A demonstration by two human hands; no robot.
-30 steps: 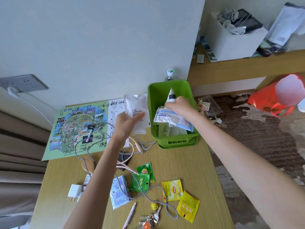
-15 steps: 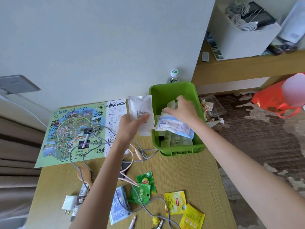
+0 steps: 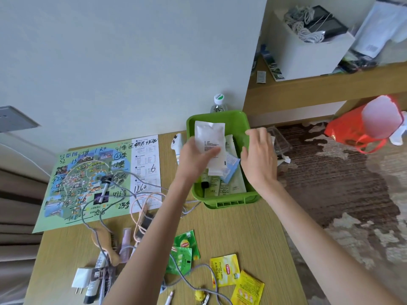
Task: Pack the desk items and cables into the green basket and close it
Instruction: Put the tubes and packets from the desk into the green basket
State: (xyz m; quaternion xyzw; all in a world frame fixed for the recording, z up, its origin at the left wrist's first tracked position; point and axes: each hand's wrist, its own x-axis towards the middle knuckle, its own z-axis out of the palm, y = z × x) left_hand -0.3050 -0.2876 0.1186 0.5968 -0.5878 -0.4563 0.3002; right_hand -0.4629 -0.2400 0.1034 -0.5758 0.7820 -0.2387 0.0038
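The green basket (image 3: 220,116) stands at the desk's far right edge with tubes and a blue-and-white packet (image 3: 230,170) lying inside. My left hand (image 3: 196,157) holds a white pouch (image 3: 210,144) over the basket's left half. My right hand (image 3: 259,157) hovers over the basket's right side, fingers apart and holding nothing. On the desk lie grey and pink cables (image 3: 141,201), a white charger (image 3: 80,279), green tea sachets (image 3: 184,249), yellow tea sachets (image 3: 235,274), a pen (image 3: 169,297) and keys (image 3: 201,297).
A hand-marked map sheet (image 3: 97,181) covers the desk's far left. A white tube (image 3: 177,144) lies just left of the basket, and a small bottle (image 3: 218,103) stands behind it. A red bag (image 3: 356,130) hangs at right; a shelf holds a white box (image 3: 308,49).
My left hand carried the white pouch rightward to above the basket. My right hand let go of the blue-and-white packet, which now lies in the basket, and opened.
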